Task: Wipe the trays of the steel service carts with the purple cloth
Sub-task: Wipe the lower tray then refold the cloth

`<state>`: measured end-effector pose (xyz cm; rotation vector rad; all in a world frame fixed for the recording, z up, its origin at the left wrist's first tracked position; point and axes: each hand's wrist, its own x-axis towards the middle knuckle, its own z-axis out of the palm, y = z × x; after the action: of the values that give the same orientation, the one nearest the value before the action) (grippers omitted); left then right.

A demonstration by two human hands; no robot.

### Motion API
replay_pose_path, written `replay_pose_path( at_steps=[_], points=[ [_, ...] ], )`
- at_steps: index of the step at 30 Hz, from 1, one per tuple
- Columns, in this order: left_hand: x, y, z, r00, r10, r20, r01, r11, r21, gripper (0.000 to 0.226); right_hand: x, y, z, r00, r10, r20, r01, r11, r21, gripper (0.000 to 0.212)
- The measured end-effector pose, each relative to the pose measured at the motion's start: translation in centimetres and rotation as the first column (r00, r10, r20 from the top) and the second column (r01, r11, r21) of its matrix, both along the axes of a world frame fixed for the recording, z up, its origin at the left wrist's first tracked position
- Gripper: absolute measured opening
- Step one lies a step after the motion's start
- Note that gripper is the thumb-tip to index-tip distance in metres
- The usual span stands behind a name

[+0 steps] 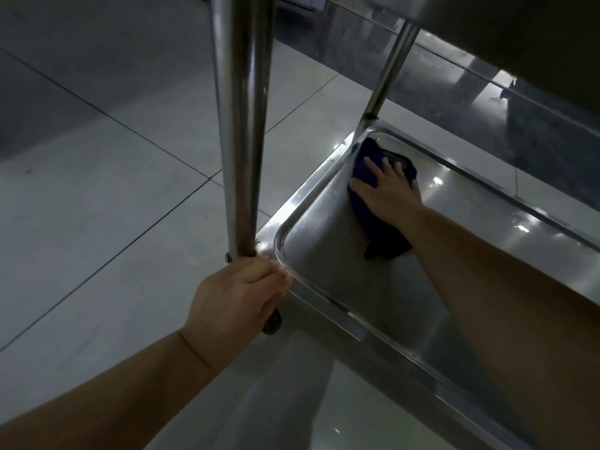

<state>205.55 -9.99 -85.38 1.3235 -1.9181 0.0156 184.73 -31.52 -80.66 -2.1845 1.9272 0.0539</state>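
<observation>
Right hand (386,190) presses purple cloth (373,222) on tray (324,254)

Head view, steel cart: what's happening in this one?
A person is wiping the bottom tray of a steel service cart. The right hand presses flat on a crumpled purple cloth near the tray's far left corner. The left hand grips the tray's near corner rim, at the foot of the round steel upright post, apparently steadying the cart. The cart stands on a pale tiled floor.
</observation>
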Motion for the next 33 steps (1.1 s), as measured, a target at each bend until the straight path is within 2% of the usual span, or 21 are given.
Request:
replay_pose_path(
  at_steps=[4,8,12,16,21,26,28,30,32,33],
  points=[
    [-0.2,0.1,0.3,1.000,0.005,-0.008,-0.005,1.000,-0.011,0.023,2.0,3.2,-0.1,0.993,0.113,-0.038,-0.114,0.993,-0.016,0.069],
    [-0.1,0.5,1.0,1.000,0.004,0.005,-0.004,0.997,0.077,0.025,4.6,7.7,0.1,0.973,0.218,-0.082,-0.220,0.975,-0.022,0.073],
    [0.4,0.8,1.2,1.000,0.016,-0.016,-0.013,0.986,0.166,0.012,5.4,12.3,-0.5,0.946,0.322,-0.039,-0.324,0.945,-0.035,0.073],
    [0.4,1.1,1.3,0.998,0.043,0.040,-0.049,0.986,0.161,0.007,4.2,15.3,-0.6,0.915,0.404,0.011,-0.404,0.915,0.005,0.068],
    [-0.4,1.6,2.1,0.995,0.056,0.084,-0.069,0.984,0.163,0.016,-0.8,18.9,-0.3,0.924,0.378,0.058,-0.378,0.926,0.000,0.065],
    [-0.9,2.1,2.2,0.991,0.063,0.114,-0.080,0.986,0.150,0.013,-8.8,23.1,0.1,0.943,0.334,-0.016,-0.334,0.943,-0.006,0.077],
    [-0.9,2.3,1.8,0.991,0.050,0.128,-0.067,0.989,0.134,0.024,-12.3,24.7,0.5,0.949,0.310,-0.048,-0.310,0.951,0.016,0.077],
    [-1.3,2.6,1.5,0.993,0.057,0.102,-0.070,0.989,0.128,0.023,-15.1,26.0,0.9,0.947,0.308,-0.088,-0.304,0.951,0.050,0.081],
    [-1.9,3.1,1.5,0.995,0.100,0.026,-0.102,0.986,0.129,0.007,-16.3,27.0,1.2,0.945,0.309,-0.106,-0.304,0.951,0.057,0.083],
    [-2.2,3.3,1.6,0.992,0.126,-0.010,-0.123,0.982,0.141,0.014,-16.3,27.1,1.2,0.944,0.312,-0.108,-0.308,0.950,0.054,0.081]
  ],
)
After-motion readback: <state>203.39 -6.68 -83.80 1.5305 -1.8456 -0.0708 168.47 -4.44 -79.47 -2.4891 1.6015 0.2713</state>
